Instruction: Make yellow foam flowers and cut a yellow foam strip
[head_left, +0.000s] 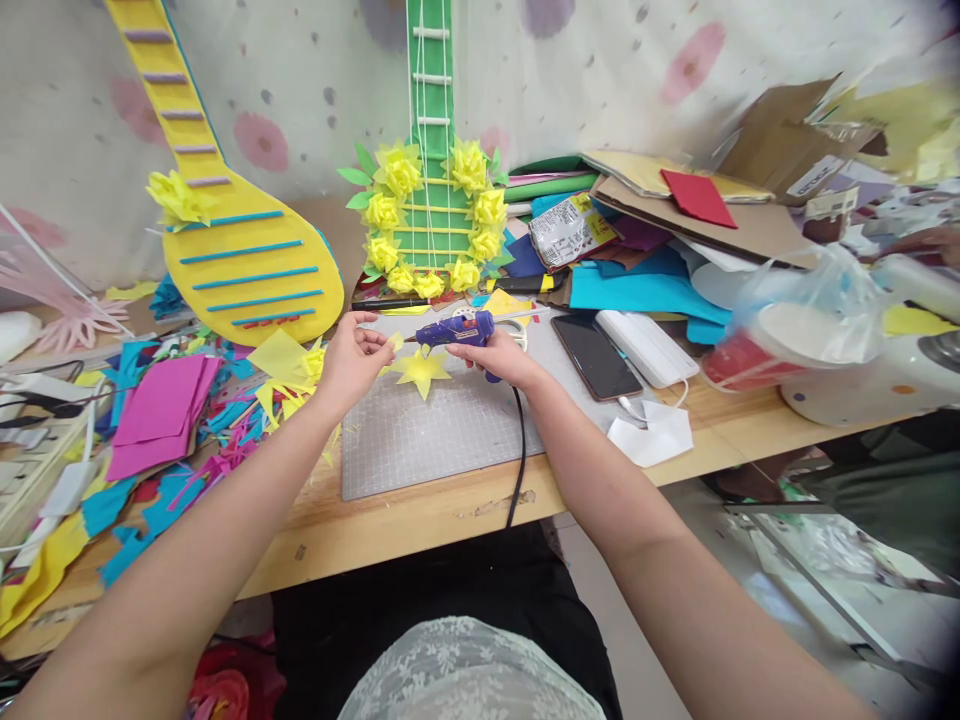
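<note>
My right hand [495, 357] is closed round a blue hot glue gun [455, 330], whose nozzle points left and whose black cord hangs over the table edge. In my left hand [354, 358] a small yellow paper piece [395, 342] is pinched between the fingertips, close to the nozzle. Just below the gun, a yellow star-shaped paper cutout [421, 372] lies on the grey cutting mat [442, 440]. Left of my left hand are more yellow paper petals [279, 358]. White-handled scissors [517, 333] lie partly hidden behind my right hand.
Behind stand a green paper instrument [431, 155] ringed with yellow flowers and a yellow one [251, 255]. Coloured scraps [161, 410] cover the left. To the right are a phone [596, 355], a white power bank [646, 347] and a bagged cup [780, 335].
</note>
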